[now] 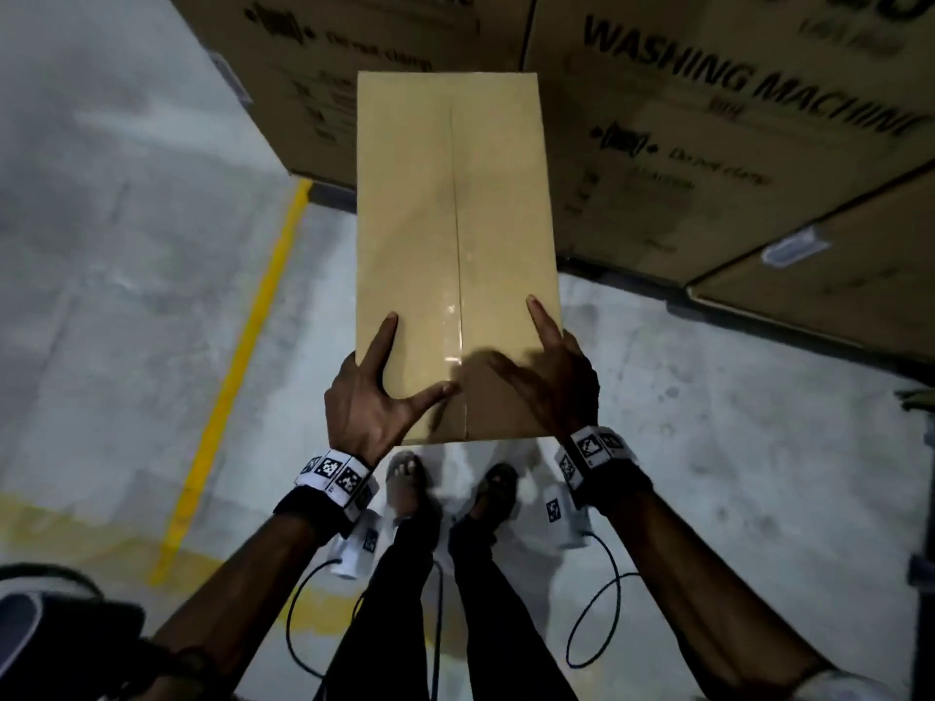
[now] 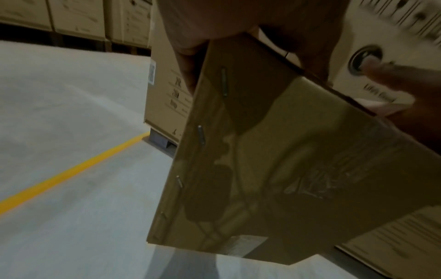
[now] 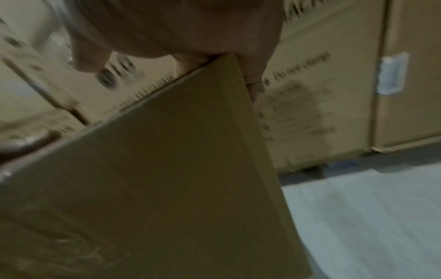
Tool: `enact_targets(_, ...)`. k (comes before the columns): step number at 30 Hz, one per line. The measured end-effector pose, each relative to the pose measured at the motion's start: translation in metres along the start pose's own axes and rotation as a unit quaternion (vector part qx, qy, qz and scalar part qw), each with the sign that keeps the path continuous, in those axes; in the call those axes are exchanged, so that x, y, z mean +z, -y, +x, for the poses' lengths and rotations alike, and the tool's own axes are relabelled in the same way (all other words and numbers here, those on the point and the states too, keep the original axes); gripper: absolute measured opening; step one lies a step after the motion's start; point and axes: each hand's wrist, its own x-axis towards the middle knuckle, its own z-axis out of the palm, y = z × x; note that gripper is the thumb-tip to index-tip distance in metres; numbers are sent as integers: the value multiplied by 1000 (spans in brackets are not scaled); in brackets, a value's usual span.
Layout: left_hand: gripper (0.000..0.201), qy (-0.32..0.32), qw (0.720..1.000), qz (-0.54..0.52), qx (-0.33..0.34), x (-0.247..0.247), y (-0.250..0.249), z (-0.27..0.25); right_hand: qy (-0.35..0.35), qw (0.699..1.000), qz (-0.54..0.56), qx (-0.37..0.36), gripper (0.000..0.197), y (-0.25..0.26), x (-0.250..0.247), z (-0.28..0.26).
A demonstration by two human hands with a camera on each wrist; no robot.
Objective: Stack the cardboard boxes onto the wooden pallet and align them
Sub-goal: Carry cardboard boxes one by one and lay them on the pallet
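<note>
I hold a long plain cardboard box (image 1: pixel 455 235) level in the air above the floor, its taped seam running away from me. My left hand (image 1: pixel 377 392) grips its near left corner, with thumb and forefinger on top and the other fingers round the side. My right hand (image 1: pixel 549 371) grips the near right corner the same way. The left wrist view shows the box's stapled side and taped end (image 2: pixel 274 169) under my palm. In the right wrist view, the box's plain side (image 3: pixel 167 179) hangs below my right hand (image 3: pixel 179 28). No wooden pallet is in sight.
Large printed washing machine cartons (image 1: pixel 708 144) stand close ahead and to the right, raised on grey pallet blocks (image 2: pixel 160 140). More cartons (image 2: pixel 78 20) line the far wall. A yellow line (image 1: pixel 243 346) crosses the grey concrete floor on the left. My feet (image 1: pixel 405 478) are below the box.
</note>
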Motion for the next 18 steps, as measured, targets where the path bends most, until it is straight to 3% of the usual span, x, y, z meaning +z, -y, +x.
enact_targets(8,110,-131,990,-42,-12,-134,-41,-69,12,987,20,-160,91,116,-77,-54)
enact_targets(18,112,-275,954,-72,-91,-239,-16,-109,67,943,11,-326,90,254,-65,-59)
